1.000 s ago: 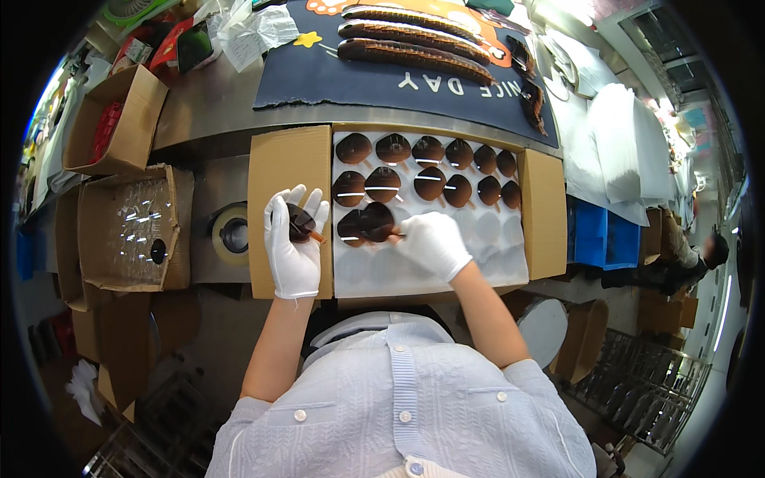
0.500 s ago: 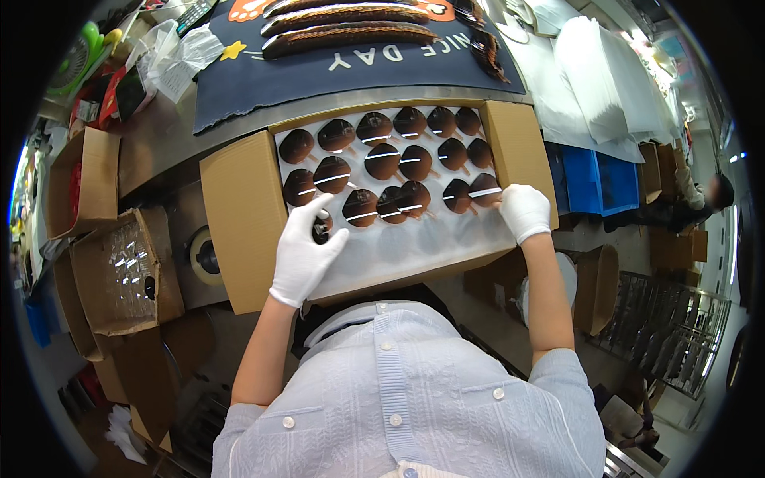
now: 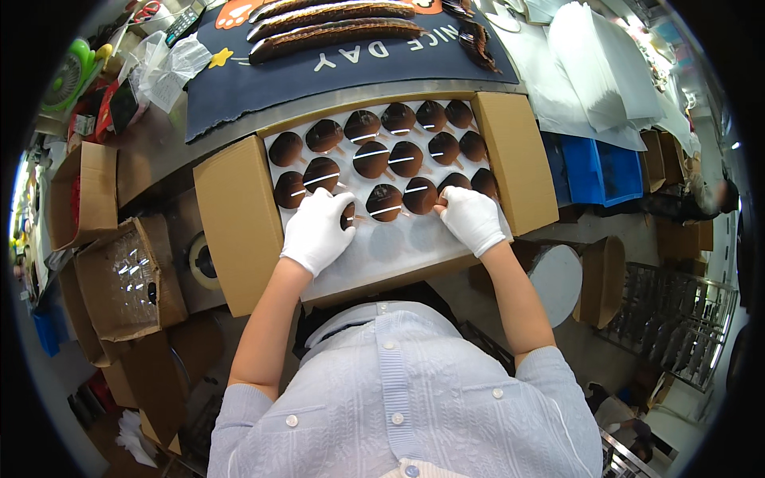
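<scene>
Currently, head view: open cardboard carton (image 3: 522, 159), flaps out to left and right, lined with white sheeting (image 3: 414, 248); landmark for all entries.

Hands, two, white-gloved. Left hand (image 3: 319, 231): over the carton's near left part, thumb and forefinger curled around a brown lens (image 3: 347, 215). Right hand (image 3: 472, 220): over the carton's near right part, fingertips drawn together at the edge of a gradient-brown lens (image 3: 419, 196); whether they pinch it cannot be told.

Key relation: the gradient-brown lens lies immediately left of the right fingertips, in the nearest of three rows within the carton; the right hand is the nearer. That row's long axis runs from the carton's left wall toward its right wall; the lens itself is near round, with no marked long axis.

Appearance: glossy, dark brown at the far edge, fading to amber nearward, crossed by a white streak of reflected light. Neighbouring lenses (image 3: 371, 159) match; several show a narrow amber tab.

Beyond the carton, on the surface (image 3: 147, 177): navy mat (image 3: 239, 95) bearing three long, curved dark-brown stacks (image 3: 335, 38). Right of the carton: blue plastic bin (image 3: 617, 171). Left of it: worn cardboard box (image 3: 103, 299) with clear pieces inside.
</scene>
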Demonstrator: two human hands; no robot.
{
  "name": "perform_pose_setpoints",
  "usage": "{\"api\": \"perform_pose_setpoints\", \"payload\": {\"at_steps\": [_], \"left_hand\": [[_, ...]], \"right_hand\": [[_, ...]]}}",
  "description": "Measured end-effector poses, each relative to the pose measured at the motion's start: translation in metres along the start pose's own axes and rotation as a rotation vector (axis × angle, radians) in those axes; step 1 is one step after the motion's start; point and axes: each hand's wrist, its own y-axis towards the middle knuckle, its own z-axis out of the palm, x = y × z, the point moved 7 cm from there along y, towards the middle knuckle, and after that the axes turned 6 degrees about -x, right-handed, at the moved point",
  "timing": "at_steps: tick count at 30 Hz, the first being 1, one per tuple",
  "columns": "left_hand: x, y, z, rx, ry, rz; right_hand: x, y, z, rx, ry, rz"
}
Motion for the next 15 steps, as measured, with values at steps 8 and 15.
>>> {"api": "perform_pose_setpoints", "payload": {"at_steps": [8, 15], "left_hand": [[-0.006, -0.033, -0.005, -0.412, -1.233, -0.368], [-0.006, -0.056, 0.009, -0.537, -1.264, -0.319]], "right_hand": [[0.069, -0.023, -0.025, -0.249, 0.545, -0.243], [0.124, -0.03, 0.018, 0.336, 1.022, -0.067]]}}
